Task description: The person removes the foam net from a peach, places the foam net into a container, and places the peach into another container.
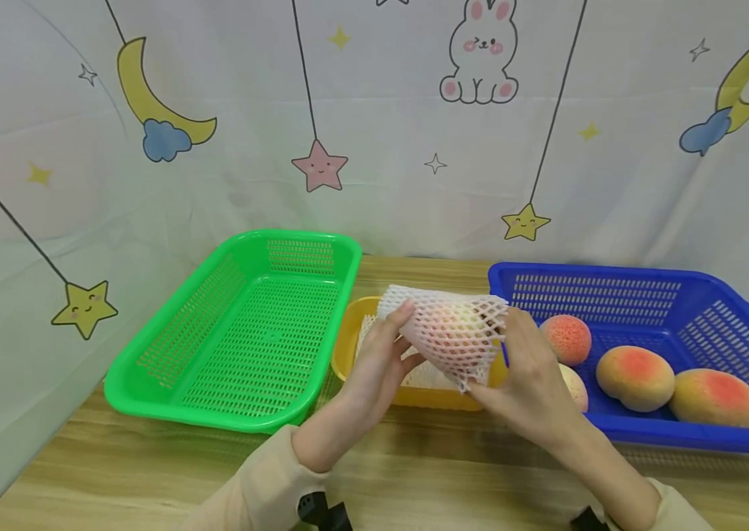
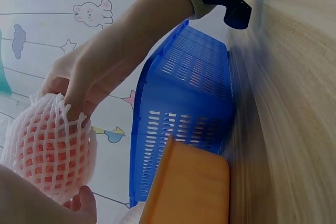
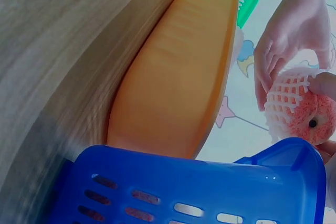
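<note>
Over the yellow basket (image 1: pixel 437 400), both hands hold a peach (image 1: pixel 459 329) partly inside a white foam net sleeve (image 1: pixel 408 304). My left hand (image 1: pixel 374 365) grips the closed-up left side of the sleeve, its index finger lying along the foam. From the other side my right hand (image 1: pixel 534 380) holds the peach near the sleeve's open end, thumb below and fingers above. The peach's stem end, with a dark spot, shows uncovered in the right wrist view, beside the net (image 3: pixel 286 95). Parts of the right fingers are hidden behind the net and fruit.
More white foam nets (image 1: pixel 424 377) lie in the yellow basket. At the left stands a green basket (image 1: pixel 268 335) with nothing in it. A blue basket (image 1: pixel 620 284) at the right holds several peaches (image 1: pixel 636 377). Behind everything hangs a printed curtain (image 1: pixel 401 147).
</note>
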Demonstrator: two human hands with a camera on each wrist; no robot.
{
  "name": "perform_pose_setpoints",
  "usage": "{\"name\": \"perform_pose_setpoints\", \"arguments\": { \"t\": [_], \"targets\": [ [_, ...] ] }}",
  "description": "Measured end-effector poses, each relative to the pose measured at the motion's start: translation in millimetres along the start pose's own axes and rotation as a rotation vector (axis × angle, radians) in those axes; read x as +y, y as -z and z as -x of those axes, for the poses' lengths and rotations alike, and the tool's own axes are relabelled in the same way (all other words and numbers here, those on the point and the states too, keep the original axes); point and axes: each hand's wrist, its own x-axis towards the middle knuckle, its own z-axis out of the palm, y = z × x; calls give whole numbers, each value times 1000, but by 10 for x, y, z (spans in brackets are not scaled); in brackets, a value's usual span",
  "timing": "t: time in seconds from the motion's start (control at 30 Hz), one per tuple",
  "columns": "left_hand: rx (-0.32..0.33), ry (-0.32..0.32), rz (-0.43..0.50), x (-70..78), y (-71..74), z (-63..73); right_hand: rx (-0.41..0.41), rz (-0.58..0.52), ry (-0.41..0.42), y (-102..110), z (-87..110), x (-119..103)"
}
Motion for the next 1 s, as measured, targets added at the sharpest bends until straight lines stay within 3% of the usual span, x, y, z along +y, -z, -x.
{"name": "perform_pose_setpoints", "arguments": {
  "t": [0.57,0.73,1.0],
  "targets": [
    [106,-33,-24,30,-3,4,-34,-7,-39,38,-5,18],
    [120,-62,-11,25,13,-13,-73,-28,-68,56,-18,17],
    [128,-90,17,34,21,-19,-61,-32,-45,67,-30,34]
  ]
}}
